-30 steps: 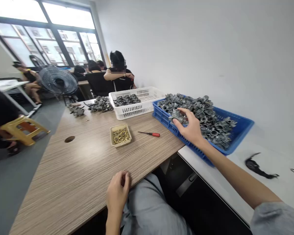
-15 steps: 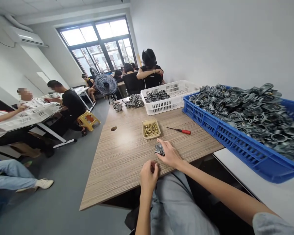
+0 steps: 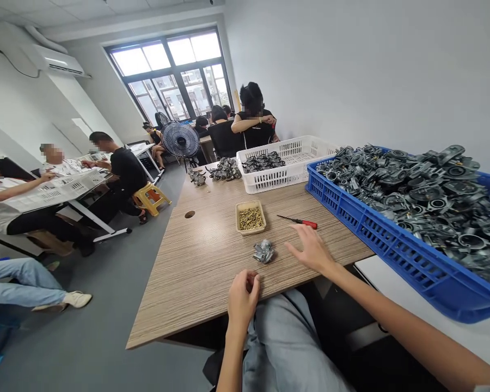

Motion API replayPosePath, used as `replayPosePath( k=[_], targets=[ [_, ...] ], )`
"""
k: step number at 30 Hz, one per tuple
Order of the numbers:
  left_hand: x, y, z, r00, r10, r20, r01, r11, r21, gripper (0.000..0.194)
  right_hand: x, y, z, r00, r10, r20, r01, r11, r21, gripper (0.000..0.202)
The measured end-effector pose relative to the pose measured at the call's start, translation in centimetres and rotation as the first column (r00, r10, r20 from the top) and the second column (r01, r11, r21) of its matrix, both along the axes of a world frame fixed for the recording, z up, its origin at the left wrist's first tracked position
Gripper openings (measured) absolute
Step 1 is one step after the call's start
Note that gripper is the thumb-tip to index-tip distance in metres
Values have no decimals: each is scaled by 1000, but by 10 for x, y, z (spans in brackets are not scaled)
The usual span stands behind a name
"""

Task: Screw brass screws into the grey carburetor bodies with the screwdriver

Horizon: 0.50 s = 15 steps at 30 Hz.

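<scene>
On the wooden table [image 3: 179, 272] a small grey metal part [image 3: 263, 251] lies just in front of a tray of brass screws [image 3: 250, 217]. My left hand [image 3: 244, 291] rests at the table's front edge with its fingers curled in; whether anything is inside them is hidden. To the right of the metal part, my right hand [image 3: 311, 248] hovers with thumb and fingers apart and nothing held. Its fingertips are close to the red handle of a screwdriver [image 3: 306, 223], whose shaft points left.
A blue crate [image 3: 375, 234] heaped with grey metal parts stands at the right. Behind are a white basket [image 3: 269, 179] and piles of parts [image 3: 225, 169]. A co-worker [image 3: 253, 122] sits across the table; other people and a fan [image 3: 180, 140] are further left.
My right hand has let go of the metal part and moved right, towards the screwdriver. The metal part stays on the table. My left hand has hardly moved.
</scene>
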<state>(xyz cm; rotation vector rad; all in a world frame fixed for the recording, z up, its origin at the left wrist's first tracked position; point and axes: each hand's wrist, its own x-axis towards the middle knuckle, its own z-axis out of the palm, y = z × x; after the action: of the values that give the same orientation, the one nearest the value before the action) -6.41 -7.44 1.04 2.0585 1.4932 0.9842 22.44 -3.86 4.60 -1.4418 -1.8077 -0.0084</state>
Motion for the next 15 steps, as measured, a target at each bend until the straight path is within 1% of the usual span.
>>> replayPosePath(
  k=[2,5,7,10,12,13,15],
  targets=[
    [0,1,1,999,13,36,-12,1000,-17,31,32,5,-9,992,-93,-85,94,996,8,45],
    [0,4,5,992,38,117,-37,999,-12,33,71,14,-28,945,-200,-258,204,979,-11,39],
    [1,7,10,992,49,117,-54,998,44,33,88,20,-42,904,-260,-340,263,964,-40,38],
    [6,19,23,998,40,48,-46,989,138,35,100,27,-59,839,-322,-439,311,945,-98,35],
    [10,35,36,999,26,20,-29,986,166,34,103,31,-65,814,-324,-482,304,945,-122,32],
    [11,48,44,1000,23,3,-23,983,180,33,103,32,-67,807,-320,-497,296,947,-128,31],
    [14,81,60,998,36,-49,-25,978,205,31,104,34,-68,796,-312,-518,285,949,-134,28]
  ],
)
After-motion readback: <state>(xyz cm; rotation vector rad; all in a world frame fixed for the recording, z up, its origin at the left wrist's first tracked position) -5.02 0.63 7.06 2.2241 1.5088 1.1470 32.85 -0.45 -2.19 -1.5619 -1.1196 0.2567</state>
